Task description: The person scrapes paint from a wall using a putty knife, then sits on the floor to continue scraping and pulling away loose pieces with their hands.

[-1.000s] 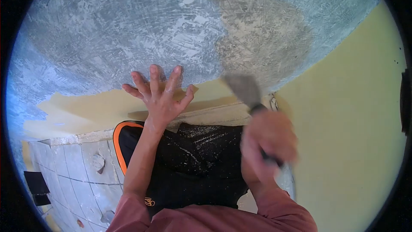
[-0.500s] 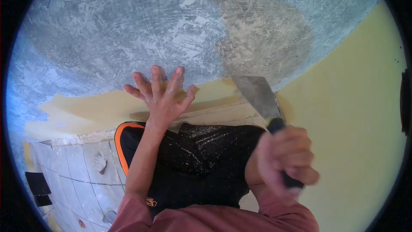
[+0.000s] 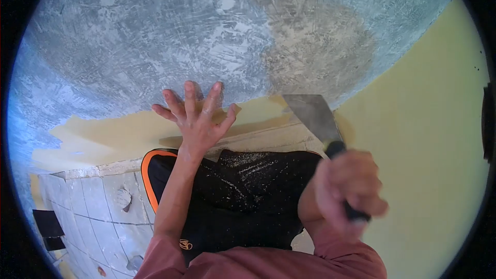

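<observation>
Fingers spread, my left hand (image 3: 199,119) lies against the wall (image 3: 181,36), where the scraped grey-blue surface meets a yellow painted strip (image 3: 113,132). It holds nothing. My right hand (image 3: 351,186), slightly blurred, is wrapped round the black handle of a scraper (image 3: 315,116). The scraper's wide metal blade points up and left, its edge at the border between the yellow strip and a brownish scraped patch (image 3: 320,46). Whether the blade touches the wall cannot be told.
A yellow side wall (image 3: 418,139) stands on the right. White flecks lie on the black trousers (image 3: 248,191). The tiled floor (image 3: 98,201) at lower left has loose flakes (image 3: 123,198) and black squares (image 3: 48,223). A ledge (image 3: 268,137) runs along the wall's foot.
The view has shifted slightly, so both hands and the wall appear a little lower and further right. My right hand still holds the scraper in nearly the same place.
</observation>
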